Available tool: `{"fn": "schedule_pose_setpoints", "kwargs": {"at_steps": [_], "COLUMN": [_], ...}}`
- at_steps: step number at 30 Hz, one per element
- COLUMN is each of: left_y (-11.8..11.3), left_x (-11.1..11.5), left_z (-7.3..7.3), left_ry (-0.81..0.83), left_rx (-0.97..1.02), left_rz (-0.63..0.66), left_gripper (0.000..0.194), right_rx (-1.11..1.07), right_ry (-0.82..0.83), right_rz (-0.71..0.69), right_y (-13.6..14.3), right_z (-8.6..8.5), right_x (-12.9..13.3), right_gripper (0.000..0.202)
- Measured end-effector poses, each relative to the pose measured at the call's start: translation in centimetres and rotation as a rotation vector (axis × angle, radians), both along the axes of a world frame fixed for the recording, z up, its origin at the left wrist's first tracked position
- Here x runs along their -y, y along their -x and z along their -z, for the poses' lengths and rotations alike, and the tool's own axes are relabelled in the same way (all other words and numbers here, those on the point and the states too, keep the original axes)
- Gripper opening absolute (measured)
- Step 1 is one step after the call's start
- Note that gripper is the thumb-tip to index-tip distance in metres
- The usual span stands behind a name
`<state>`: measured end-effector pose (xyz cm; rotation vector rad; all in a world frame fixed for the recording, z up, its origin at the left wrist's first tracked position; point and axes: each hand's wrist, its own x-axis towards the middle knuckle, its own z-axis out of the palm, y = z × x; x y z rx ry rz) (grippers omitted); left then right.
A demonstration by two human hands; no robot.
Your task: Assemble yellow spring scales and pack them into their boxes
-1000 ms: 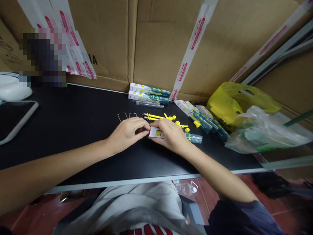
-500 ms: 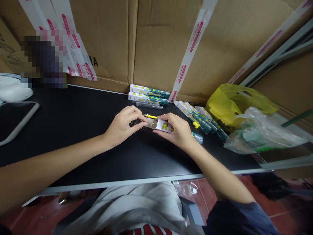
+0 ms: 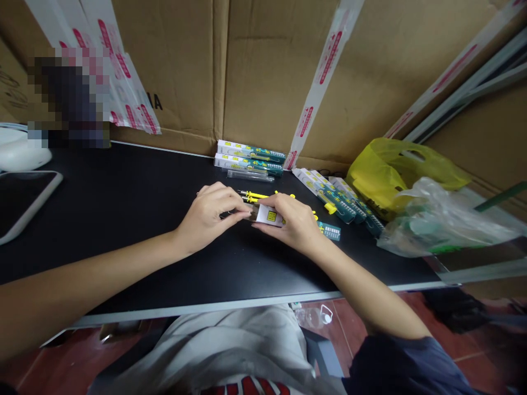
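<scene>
My right hand [image 3: 290, 216] is closed around a slim cardboard box [image 3: 269, 215], printed white and green with a yellow square, its white end facing left. At that end my left hand [image 3: 216, 211] pinches a greyish-brown flap [image 3: 252, 212] between thumb and fingertips. Anything inside the box is hidden. Just beyond my hands, yellow-handled tools [image 3: 257, 195] with thin metal tips lie on the black table [image 3: 160, 186], partly covered by my right hand. Under my right wrist, the green end of another box [image 3: 330, 231] shows.
Two matching boxes [image 3: 249, 163] and clear plastic tubes [image 3: 250, 176] lie at the back. Several more boxes [image 3: 325, 195] fan out at right, beside a yellow plastic bag [image 3: 376, 175] and a clear bag [image 3: 444, 225]. A phone [image 3: 28, 200] lies at left; a cardboard wall [image 3: 263, 82] stands behind.
The box and my right hand have shifted slightly left and toward me. My left hand has shifted a little, and the wire loops by its fingers no longer show. More of the yellow tools is visible.
</scene>
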<state>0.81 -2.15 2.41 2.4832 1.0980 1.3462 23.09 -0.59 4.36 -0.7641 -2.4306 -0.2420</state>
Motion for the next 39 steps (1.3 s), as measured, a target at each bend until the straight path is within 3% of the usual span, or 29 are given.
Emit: {"fn": "schedule_pose_setpoints", "kwargs": {"at_steps": [11,20,32,36,39], "left_y": [-0.8,-0.4,-0.3,-0.2,-0.3], "left_x": [0.8,0.0,-0.1,-0.3,-0.5], "left_z": [0.3,0.4,0.3,0.5,0.7], "left_ry": [0.074,0.131,0.127,0.132,0.161], "left_rx": [-0.061,-0.022,0.031,-0.001,0.014], "left_rz": [0.014,-0.005,0.004,0.001,0.019], "left_gripper": [0.019,0.016,0.015,0.031,0.033], "right_rx": [0.034,0.035,-0.008,-0.024,-0.045], "right_ry": [0.014,0.164,0.237,0.206,0.191], "right_rz": [-0.086,-0.019,0.069,0.081,0.079], "right_y": [0.8,0.5,-0.1,-0.2,-0.3], "right_z": [0.2,0.7,-0.1,0.0,0.0], "right_x": [0.9,0.3,-0.2,-0.4,-0.5], "right_gripper": [0.032,0.051,0.035,0.036,0.036]}}
